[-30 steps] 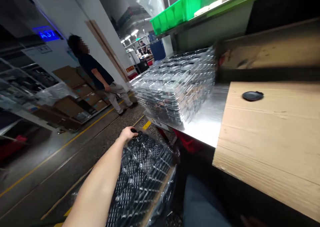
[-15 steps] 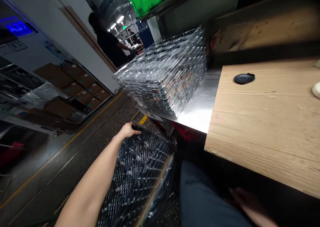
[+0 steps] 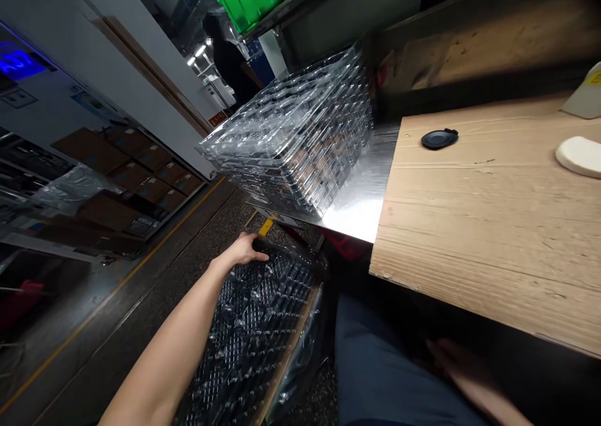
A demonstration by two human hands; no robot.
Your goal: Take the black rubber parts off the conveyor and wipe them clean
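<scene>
The left hand [image 3: 244,249] is at black parts [image 3: 253,304]; a gentle pinch should suit. Whether it or the right hand [image 3: 453,360] grips is unclear.

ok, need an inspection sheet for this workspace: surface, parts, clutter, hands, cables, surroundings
Surface: cardboard sheet, metal tabletop beside it
Job's things: dark patterned stack with clear plastic, below tabletop level; clear tray stack on the metal; black round part on the cardboard
Clutter: white object, green bin above
Left hand: at dark stack's far edge, grip unclear
Right hand: low, in shadow, blurred
Cables: nothing seen
Surroundings: another person, cartons, yellow floor line
</scene>
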